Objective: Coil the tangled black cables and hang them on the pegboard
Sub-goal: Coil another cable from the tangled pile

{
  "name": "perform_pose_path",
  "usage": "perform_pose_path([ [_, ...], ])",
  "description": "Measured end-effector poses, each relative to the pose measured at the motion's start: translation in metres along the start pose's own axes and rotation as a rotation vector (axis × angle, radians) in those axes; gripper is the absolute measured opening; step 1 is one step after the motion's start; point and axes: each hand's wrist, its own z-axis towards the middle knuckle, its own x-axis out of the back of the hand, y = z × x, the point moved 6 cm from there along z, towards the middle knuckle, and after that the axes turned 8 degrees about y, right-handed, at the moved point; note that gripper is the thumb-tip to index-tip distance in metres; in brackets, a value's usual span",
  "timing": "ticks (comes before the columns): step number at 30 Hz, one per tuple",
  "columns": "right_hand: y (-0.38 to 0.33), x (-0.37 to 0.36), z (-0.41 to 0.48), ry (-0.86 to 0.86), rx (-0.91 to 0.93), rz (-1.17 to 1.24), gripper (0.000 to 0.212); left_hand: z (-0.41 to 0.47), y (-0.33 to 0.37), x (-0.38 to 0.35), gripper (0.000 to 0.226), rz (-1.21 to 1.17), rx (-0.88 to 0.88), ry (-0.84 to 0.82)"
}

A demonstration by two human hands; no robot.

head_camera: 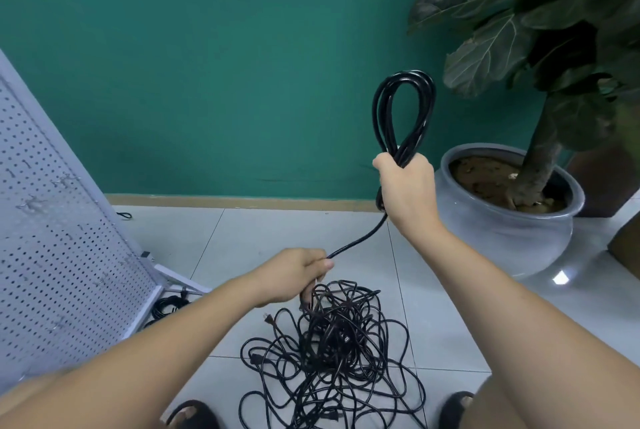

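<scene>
Right hand (407, 193) is up at mid-right, fingers wrapped tight round the waist of a cable coil (403, 110), several loops standing above the fist. One strand (360, 241) runs from the coil down-left to the left hand (294, 276), which pinches it between thumb and curled fingers, just above the tangled pile (332, 352) on the floor tiles (277, 231), near centre. Pegboard (52, 238) leans at left, well apart from both hands; its hooks (34, 203) are too blurry to say if anything hangs there. Plant pot (502, 231) sits right of the coil, not in the way. Handling read: the cable looks light, rubbery, semi-stiff. It holds a loop but probably wants to spring, so grip the whole bundle at the crossover, not one turn. Feed the strand through loose fingers. Snags are likely where it leaves the pile, and plug ends will catch.
</scene>
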Motion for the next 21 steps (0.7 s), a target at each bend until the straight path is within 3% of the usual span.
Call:
perform_pose_path([
  [4, 0.004, 0.001, 0.002, -0.026, 0.029, -0.131, 0.038, -0.015, 0.035, 0.038, 0.043, 0.021, -0.051, 0.127],
  [8, 0.011, -0.009, -0.003, -0.087, -0.025, -0.147, 0.031, -0.044, 0.084, 0.103, 0.042, -0.231, -0.17, 0.334],
  [13, 0.02, -0.032, -0.02, -0.181, -0.071, -0.184, 0.03, -0.058, 0.1, 0.118, 0.031, -0.347, -0.271, 0.266],
  [16, 0.029, -0.044, -0.033, -0.25, -0.145, -0.116, 0.031, -0.057, 0.101, 0.114, 0.023, -0.315, -0.312, 0.293],
  [21, 0.03, -0.064, -0.059, -0.374, -0.098, -0.07, 0.042, -0.054, 0.106, 0.125, 0.011, -0.186, -0.498, 0.57],
])
